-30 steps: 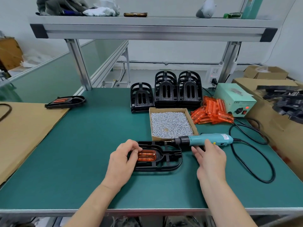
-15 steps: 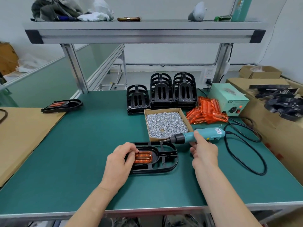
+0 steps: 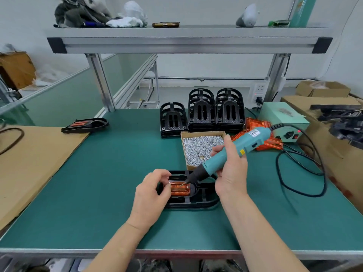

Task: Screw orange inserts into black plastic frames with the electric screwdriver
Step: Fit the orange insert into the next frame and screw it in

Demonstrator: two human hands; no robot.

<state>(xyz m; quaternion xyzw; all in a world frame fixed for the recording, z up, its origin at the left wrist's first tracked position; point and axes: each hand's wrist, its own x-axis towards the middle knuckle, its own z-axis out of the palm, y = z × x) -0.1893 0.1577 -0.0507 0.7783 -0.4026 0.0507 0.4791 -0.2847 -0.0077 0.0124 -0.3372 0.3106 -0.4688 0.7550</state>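
While at the orange insert (image 3: 179,190), screwdriver (image 3: 231,154) tip inside frame (image 3: 204,202) rim (mat (image 3: 98,183) beyond).

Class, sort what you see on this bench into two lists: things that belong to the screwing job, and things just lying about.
Job: electric screwdriver in right hand; black frame held by left hand; orange insert; box of screws; stacked frames; spare inserts.
Lying about: cloths on shelf; cardboard sheet; cardboard boxes.

teal screwdriver (image 3: 233,152), orange insert (image 3: 179,189), black frame (image 3: 196,200), green table (image 3: 98,193)
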